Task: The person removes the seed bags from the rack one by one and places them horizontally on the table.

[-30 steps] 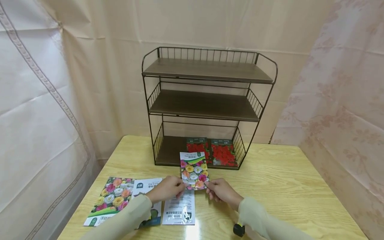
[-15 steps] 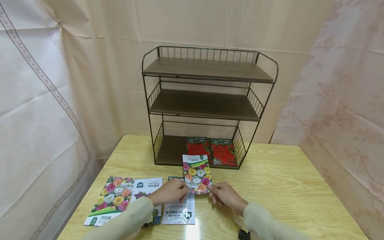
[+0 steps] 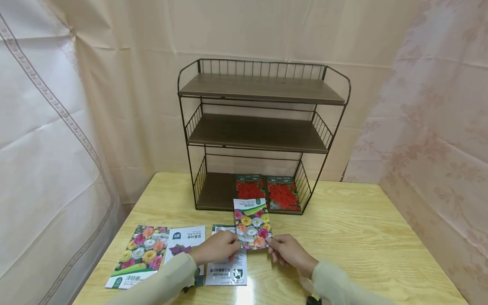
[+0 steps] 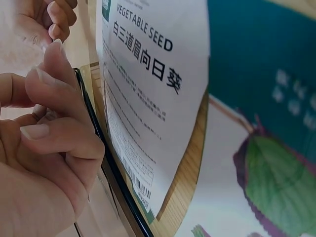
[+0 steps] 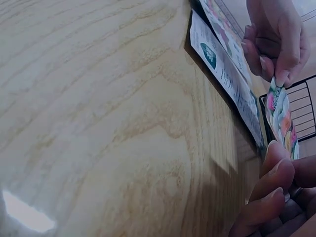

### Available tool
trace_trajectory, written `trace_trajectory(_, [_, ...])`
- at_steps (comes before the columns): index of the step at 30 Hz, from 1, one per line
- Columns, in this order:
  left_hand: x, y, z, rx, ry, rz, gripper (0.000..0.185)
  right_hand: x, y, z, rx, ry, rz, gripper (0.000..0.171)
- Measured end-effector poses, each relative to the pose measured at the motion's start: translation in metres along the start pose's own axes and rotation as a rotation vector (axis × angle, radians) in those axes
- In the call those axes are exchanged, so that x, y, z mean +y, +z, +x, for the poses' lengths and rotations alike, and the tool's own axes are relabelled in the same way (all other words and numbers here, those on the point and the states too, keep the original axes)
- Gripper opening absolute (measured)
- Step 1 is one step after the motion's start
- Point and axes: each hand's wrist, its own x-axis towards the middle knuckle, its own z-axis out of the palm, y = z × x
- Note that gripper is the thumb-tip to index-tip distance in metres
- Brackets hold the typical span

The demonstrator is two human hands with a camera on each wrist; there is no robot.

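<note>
The left hand (image 3: 218, 247) and right hand (image 3: 290, 252) pinch the flowered packet (image 3: 252, 223) by its near corners (neither closer), long axis pointing toward the far rack (image 3: 257, 132)

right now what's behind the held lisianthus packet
Head view: the upper part of the left red-flower packet on the bottom shelf; the held lisianthus packet covers its lower end.
</note>
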Motion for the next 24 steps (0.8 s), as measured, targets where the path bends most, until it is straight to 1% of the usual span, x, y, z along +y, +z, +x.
trace_trajectory(3, [0.002, 0.001, 0.000, -0.005, 0.004, -0.002, 0.034, 0.000, 0.000, -0.002, 0.005, -0.003, 0.013, 0.040])
trace_trajectory(10, [0.007, 0.003, -0.003, -0.049, 0.005, -0.020, 0.034, 0.002, 0.002, -0.011, 0.002, 0.011, 0.035, 0.042])
trace_trajectory(15, [0.008, 0.005, -0.002, -0.058, 0.004, -0.026, 0.032, 0.004, 0.001, -0.015, 0.015, 0.018, 0.044, 0.042])
trace_trajectory(20, [0.009, 0.008, -0.002, -0.075, 0.009, -0.032, 0.032, 0.008, -0.001, -0.020, 0.005, 0.029, 0.060, 0.042])
trace_trajectory(24, [0.011, 0.011, -0.002, -0.080, 0.015, -0.048, 0.032, 0.010, -0.001, -0.023, 0.018, 0.015, 0.067, 0.042])
